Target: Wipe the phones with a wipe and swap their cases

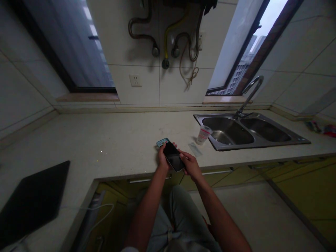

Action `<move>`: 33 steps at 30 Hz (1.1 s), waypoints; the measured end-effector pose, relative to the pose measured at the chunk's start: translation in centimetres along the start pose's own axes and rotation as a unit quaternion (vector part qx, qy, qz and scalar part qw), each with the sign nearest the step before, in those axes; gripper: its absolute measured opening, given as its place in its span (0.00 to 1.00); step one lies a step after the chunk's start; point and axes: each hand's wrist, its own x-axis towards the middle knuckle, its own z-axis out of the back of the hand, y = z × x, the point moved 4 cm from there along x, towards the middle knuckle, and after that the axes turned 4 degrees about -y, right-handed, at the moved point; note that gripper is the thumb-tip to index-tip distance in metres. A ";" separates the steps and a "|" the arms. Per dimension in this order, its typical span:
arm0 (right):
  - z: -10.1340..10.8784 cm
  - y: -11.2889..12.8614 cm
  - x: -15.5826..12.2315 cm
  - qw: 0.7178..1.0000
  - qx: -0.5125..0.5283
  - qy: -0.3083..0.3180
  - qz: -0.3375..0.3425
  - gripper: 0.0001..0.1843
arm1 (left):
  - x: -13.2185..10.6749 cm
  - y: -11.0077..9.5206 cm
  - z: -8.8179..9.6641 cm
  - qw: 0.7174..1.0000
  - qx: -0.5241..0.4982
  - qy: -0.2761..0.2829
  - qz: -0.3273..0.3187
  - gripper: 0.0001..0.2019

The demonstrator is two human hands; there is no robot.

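Black rectangular smartphone [172,156] above the front edge of the pale stone worktop [110,140], held by the left hand [162,158] and right hand [191,164], fingers closed around its sides; small blue rectangular packet [162,142] just beyond.

Dim interior, daylight from window [258,38], warped edges

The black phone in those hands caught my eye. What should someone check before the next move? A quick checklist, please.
1. Grip: ok, the left hand and right hand both hold the black smartphone.
2. Screen on: cannot tell, it looks dark.
3. Phone away from the steel sink: ok, it is over the counter.
4. Plastic cup apart from the phone: ok.
5. Teal flat item touching the left hand: cannot tell.
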 end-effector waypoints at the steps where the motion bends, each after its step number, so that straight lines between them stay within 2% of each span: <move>1: 0.1 -0.1 0.1 1.000 -0.019 -0.012 0.007 0.35 | 0.1 0.2 0.0 1.000 0.018 0.002 -0.001 0.18; 4: 0.4 -0.4 0.6 0.997 -0.069 -0.018 0.016 0.30 | 0.4 0.7 0.0 0.997 0.070 0.016 -0.005 0.19; 10: 1.2 0.2 1.3 0.992 -0.101 0.076 -0.023 0.27 | 0.6 0.8 0.0 0.995 0.088 0.033 -0.035 0.22; 15: 1.8 0.7 1.4 0.972 -0.170 0.148 -0.068 0.23 | -0.3 1.0 -0.2 0.991 0.124 0.055 -0.018 0.22; 18: 2.5 1.0 2.3 0.954 -0.239 0.166 -0.079 0.19 | -0.7 1.1 -0.5 0.984 0.160 0.070 -0.023 0.21; 20: 2.9 1.8 3.2 0.939 -0.288 0.175 -0.068 0.18 | -0.7 1.2 -0.6 0.986 0.148 0.075 -0.009 0.20; 23: 3.0 3.4 4.1 0.913 -0.363 0.183 -0.040 0.21 | -0.5 1.3 -0.8 0.991 0.104 0.077 0.021 0.21; 26: 2.4 4.4 4.4 0.876 -0.444 0.188 -0.009 0.26 | -0.2 1.0 -0.5 0.995 0.068 0.070 0.022 0.23; 29: 1.8 4.4 4.4 0.836 -0.530 0.138 0.037 0.30 | 0.1 0.6 0.0 0.997 0.053 0.055 0.012 0.25; 31: 1.4 4.0 4.4 0.840 -0.527 0.108 0.077 0.29 | 0.1 0.4 0.1 0.997 0.046 0.053 0.008 0.26; 33: 1.2 3.2 4.5 0.880 -0.448 0.127 0.092 0.27 | 0.1 0.3 0.1 0.998 0.040 0.051 0.005 0.26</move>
